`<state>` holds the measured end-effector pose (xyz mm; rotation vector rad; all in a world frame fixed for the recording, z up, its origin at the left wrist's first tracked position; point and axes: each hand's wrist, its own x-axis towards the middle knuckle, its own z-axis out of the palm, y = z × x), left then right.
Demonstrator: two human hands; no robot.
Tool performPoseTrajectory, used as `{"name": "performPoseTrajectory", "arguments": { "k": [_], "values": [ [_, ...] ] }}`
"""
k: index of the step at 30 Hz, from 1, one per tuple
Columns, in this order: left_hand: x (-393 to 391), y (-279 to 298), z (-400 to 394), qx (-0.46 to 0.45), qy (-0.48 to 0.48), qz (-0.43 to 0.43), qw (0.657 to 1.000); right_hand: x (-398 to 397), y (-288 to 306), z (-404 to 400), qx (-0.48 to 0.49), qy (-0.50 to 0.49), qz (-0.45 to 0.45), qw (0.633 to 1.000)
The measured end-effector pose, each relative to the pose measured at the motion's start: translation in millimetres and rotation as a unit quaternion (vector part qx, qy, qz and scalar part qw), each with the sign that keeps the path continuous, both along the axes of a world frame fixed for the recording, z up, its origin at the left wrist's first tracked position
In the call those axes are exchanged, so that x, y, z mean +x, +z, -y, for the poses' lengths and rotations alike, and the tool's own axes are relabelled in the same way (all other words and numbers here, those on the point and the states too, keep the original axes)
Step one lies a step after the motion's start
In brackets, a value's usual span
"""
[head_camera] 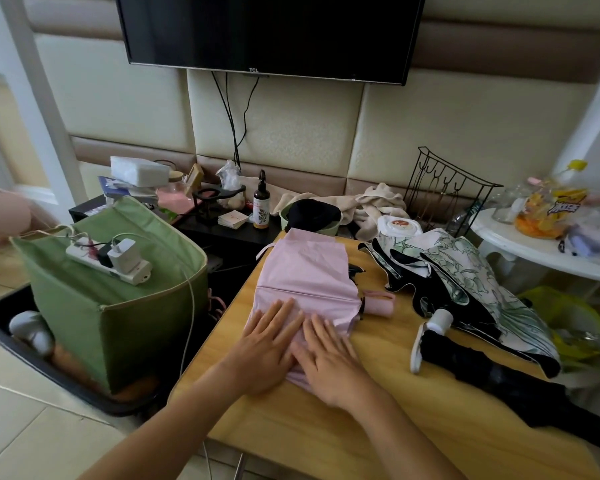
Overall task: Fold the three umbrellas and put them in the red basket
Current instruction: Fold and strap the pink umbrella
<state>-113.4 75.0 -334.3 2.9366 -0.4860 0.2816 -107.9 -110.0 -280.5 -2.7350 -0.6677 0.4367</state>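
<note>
A: Nearest us, both hands lie flat on the pink umbrella [303, 282]. The left hand [264, 344] and the right hand [326, 358] press side by side on its near end, fingers straight, nothing pinched or gripped.

B: And the umbrella itself?

A: Spread on the wooden table [378, 427], canopy smoothed into a flat panel, its pink handle [380, 303] poking out to the right. I'd judge the folding as only begun on this one.

B: What could go wrong?

A: With open palms alone, the slick fabric may spring back once pressure lifts, and the pleats could bunch unevenly. The panel's left edge sits close to the table edge, so a push that way could slide it off.

B: The other two?

A: Further right, the black umbrella [499, 372] lies collapsed but loose, white handle [440, 320] toward the middle; beyond it the floral umbrella [465, 268] sprawls unfolded, overlapping the black one.

B: And the red basket?

A: I can't find one. There's a green fabric bin [118, 306] to the left with a power strip [108, 259] on top. The pink umbrella's strap and ribs are hidden under the cloth.
</note>
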Motion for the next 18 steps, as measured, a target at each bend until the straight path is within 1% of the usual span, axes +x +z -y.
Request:
{"name": "performPoseTrajectory", "arguments": {
  "k": [2,6,11,13,14,16,18],
  "values": [
    [0.9,0.6,1.9,0.013,0.008,0.002,1.000,4.5,0.1,5.1,-0.031,-0.027,-0.013,0.999],
    [0.4,4.6,4.2,0.024,0.016,-0.006,1.000,12.2,-1.8,11.3,-0.056,-0.056,0.006,0.997],
    [0.7,1.7,6.1,0.051,0.016,-0.006,0.999,16.7,-7.7,8.5,-0.031,-0.067,0.064,0.995],
    [0.3,0.8,6.2,0.044,0.012,-0.010,0.999,18.9,-7.6,7.4,-0.015,-0.073,0.103,0.992],
    [-0.1,1.9,6.4,0.035,0.011,-0.018,0.999,20.4,-5.6,7.7,0.008,-0.080,0.122,0.989],
    [-0.6,3.8,8.1,0.019,0.016,-0.012,1.000,23.6,0.5,9.3,0.092,-0.118,0.144,0.978],
    [-1.8,7.6,10.3,0.024,0.021,-0.019,0.999,27.0,8.6,10.5,0.181,-0.162,0.173,0.954]
  ]
}}
